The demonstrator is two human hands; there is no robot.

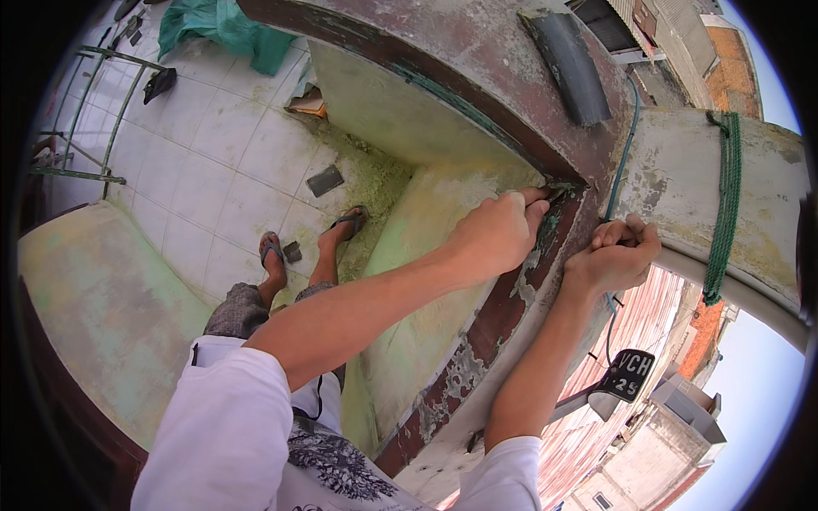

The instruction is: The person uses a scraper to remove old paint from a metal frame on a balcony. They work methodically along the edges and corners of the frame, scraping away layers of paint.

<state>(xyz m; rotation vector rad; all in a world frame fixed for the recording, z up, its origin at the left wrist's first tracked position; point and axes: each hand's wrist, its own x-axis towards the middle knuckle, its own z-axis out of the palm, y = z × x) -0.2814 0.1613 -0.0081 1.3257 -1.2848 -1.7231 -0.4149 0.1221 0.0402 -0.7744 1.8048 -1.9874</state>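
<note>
My left hand (498, 234) is closed, thumb and forefinger pinched at the inner corner of a dark red painted ledge (498, 311). A small dark bit shows at its fingertips; what it is I cannot make out. Grey and green paint peels in flakes (550, 230) just below those fingers. Past the ledge's outer edge, my right hand (613, 251) is turned up with its fingers curled in, and no object shows in it. A thin blue cable (622, 162) runs down behind this hand.
A dark curved piece (569, 68) lies on the wall top. Green rope (724, 204) wraps a pale beam at right. Below hangs a black plate (629, 375) on a bracket. Roofs lie beyond. Left, a green metal frame (111, 119) and teal sheet (221, 30) stand on tiled floor (204, 170).
</note>
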